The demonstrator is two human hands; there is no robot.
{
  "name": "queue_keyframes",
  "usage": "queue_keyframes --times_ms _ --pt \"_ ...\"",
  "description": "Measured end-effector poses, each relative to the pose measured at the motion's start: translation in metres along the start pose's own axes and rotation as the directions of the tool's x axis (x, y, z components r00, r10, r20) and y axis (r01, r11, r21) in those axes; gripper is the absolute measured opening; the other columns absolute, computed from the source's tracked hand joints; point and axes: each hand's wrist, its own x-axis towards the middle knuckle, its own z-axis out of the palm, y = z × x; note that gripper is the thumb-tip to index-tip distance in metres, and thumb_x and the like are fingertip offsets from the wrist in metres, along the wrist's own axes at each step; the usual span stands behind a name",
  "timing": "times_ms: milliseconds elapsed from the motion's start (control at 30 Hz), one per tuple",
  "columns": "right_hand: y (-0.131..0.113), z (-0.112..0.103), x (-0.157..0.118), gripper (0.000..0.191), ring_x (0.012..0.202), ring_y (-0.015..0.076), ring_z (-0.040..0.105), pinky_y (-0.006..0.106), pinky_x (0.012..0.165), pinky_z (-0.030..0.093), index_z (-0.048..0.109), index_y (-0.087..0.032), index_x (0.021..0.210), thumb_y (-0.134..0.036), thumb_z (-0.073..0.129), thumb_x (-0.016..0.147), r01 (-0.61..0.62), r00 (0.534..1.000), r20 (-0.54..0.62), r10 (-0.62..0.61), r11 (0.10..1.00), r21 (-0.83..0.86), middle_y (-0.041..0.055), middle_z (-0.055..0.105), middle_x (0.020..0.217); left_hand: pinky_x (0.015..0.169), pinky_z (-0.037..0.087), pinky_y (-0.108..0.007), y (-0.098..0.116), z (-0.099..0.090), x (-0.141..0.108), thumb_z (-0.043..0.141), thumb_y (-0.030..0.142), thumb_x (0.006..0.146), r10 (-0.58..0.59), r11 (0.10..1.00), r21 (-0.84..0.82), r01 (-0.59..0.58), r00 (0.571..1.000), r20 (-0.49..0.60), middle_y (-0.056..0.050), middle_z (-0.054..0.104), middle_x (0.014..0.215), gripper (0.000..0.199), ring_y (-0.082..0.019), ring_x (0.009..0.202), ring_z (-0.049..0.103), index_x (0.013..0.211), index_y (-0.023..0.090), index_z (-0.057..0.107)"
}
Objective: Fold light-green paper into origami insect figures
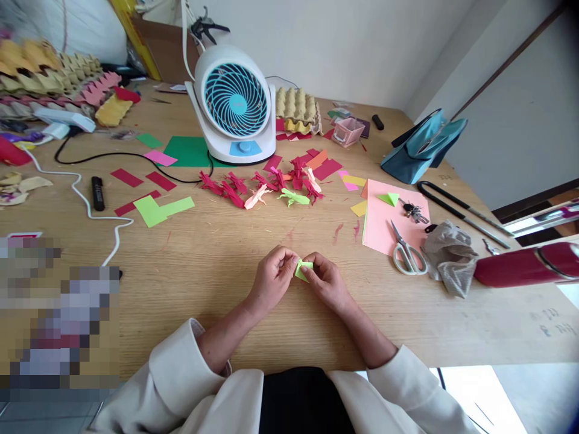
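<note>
Left grip (270, 277) and right grip (326, 282) are drawn in close to each other, each clamped by thumb and fingers on a small lime paper piece (306, 270). That piece sits between them, just above the near part of the desk (217, 253); the left fingertips cover its left corner, and the right thumb presses on its face. It looks folded down small, with a flat part showing, though the fingers hide too much to count the creases.

Straight beyond the grip, a cluster of finished-looking folded figures lies on the desk: several red paper figures (232, 194), a peach paper figure (257, 196) and a lime paper figure (293, 197), all with thin limbs spread. Against those, the held piece seems only partway shaped, as no limbs stand out from it. Farther left of the grip lie flat red paper slips (126, 177) and flat lime paper (151, 211), apparently unworked.

Beyond and to the right of the grip, a pink sheet (377, 232) bears a lime folded triangle (389, 198), perhaps another part-folded piece, along with keys (414, 211). White-handled scissors (402, 241) lie partly over the near edge of that sheet, out of either grip. Behind the figures stands a white fan (237, 102); whether its blades are turning, I cannot tell.
</note>
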Motion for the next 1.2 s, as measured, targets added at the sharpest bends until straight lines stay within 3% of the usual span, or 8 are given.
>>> queue_keyframes --times_ms 133,267,567,767,867,967,1067,1200 --pt "-0.003 0.001 0.000 0.026 0.063 0.0130 0.044 0.025 0.059 0.037 0.056 -0.019 0.086 -0.045 0.060 0.089 -0.001 1.000 0.012 0.002 1.000 -0.027 -0.0016 0.052 0.070 0.063 0.041 -0.023 -0.002 0.000 0.001 0.056 0.029 0.090 0.065 0.997 0.050 -0.064 0.998 -0.024 0.000 0.056 0.073 0.019 -0.012 0.067 0.052 0.075 0.017 0.057" --pt "-0.006 0.002 0.000 0.025 0.065 0.0135 0.046 0.026 0.061 0.038 0.057 -0.019 0.086 -0.043 0.058 0.090 0.011 1.000 0.023 -0.009 0.997 -0.072 -0.0006 0.054 0.072 0.059 0.039 -0.022 -0.006 0.004 0.001 0.057 0.028 0.088 0.048 0.996 0.076 -0.042 0.996 -0.075 0.002 0.052 0.067 0.022 -0.011 0.061 0.048 0.070 0.018 0.051" --pt "0.002 0.002 0.002 0.026 0.059 0.0129 0.046 0.025 0.056 0.035 0.055 -0.020 0.083 -0.045 0.060 0.088 -0.008 1.000 -0.030 0.006 0.998 -0.058 -0.0026 0.053 0.065 0.056 0.040 -0.021 -0.007 0.006 0.002 0.058 0.039 0.087 -0.085 0.988 -0.136 0.078 0.995 -0.045 0.003 0.056 0.064 0.024 -0.010 0.057 0.049 0.076 0.018 0.057" --pt "0.004 0.005 0.001 0.023 0.058 0.0121 0.043 0.026 0.055 0.034 0.055 -0.019 0.083 -0.042 0.058 0.089 0.022 0.998 -0.054 -0.029 0.993 -0.115 -0.0027 0.051 0.066 0.061 0.042 -0.022 -0.011 0.006 0.002 0.059 0.032 0.087 0.062 0.996 0.071 -0.054 0.991 -0.122 0.001 0.058 0.069 0.023 -0.011 0.064 0.053 0.070 0.018 0.054" --pt "0.004 0.007 0.000 0.018 0.059 0.0125 0.043 0.026 0.055 0.035 0.054 -0.020 0.084 -0.037 0.057 0.089 0.079 0.989 -0.110 -0.100 0.980 -0.182 -0.0029 0.050 0.067 0.056 0.041 -0.021 -0.012 0.005 0.003 0.057 0.037 0.089 0.037 0.999 0.015 -0.036 0.995 -0.094 0.001 0.057 0.068 0.023 -0.010 0.059 0.051 0.076 0.018 0.057" --pt "0.003 0.006 -0.001 0.009 0.067 0.0141 0.048 0.027 0.062 0.040 0.052 -0.021 0.084 -0.027 0.053 0.090 0.217 0.939 -0.188 -0.287 0.923 -0.319 -0.0005 0.053 0.075 0.045 0.036 -0.019 -0.013 0.004 0.004 0.053 0.047 0.091 -0.059 0.989 -0.141 0.049 0.996 -0.065 0.003 0.057 0.068 0.028 -0.008 0.050 0.047 0.088 0.019 0.057" --pt "0.002 0.001 -0.003 0.008 0.078 0.0172 0.054 0.031 0.071 0.043 0.053 -0.022 0.083 -0.018 0.051 0.090 0.344 0.844 -0.216 -0.492 0.803 -0.486 0.0034 0.057 0.083 0.042 0.034 -0.019 -0.010 0.004 0.003 0.051 0.057 0.090 -0.112 0.964 -0.243 0.108 0.994 0.000 0.004 0.051 0.059 0.041 -0.007 0.045 0.043 0.076 0.018 0.055" --pt "0.000 -0.007 -0.008 0.008 0.089 0.0201 0.058 0.036 0.079 0.041 0.059 -0.021 0.087 -0.014 0.056 0.088 0.392 0.736 -0.166 -0.656 0.613 -0.686 0.0068 0.063 0.093 0.042 0.035 -0.020 -0.006 0.005 -0.002 0.051 0.062 0.087 -0.124 0.913 -0.368 0.175 0.980 0.158 0.000 0.054 0.063 0.051 -0.007 0.047 0.044 0.071 0.015 0.058"
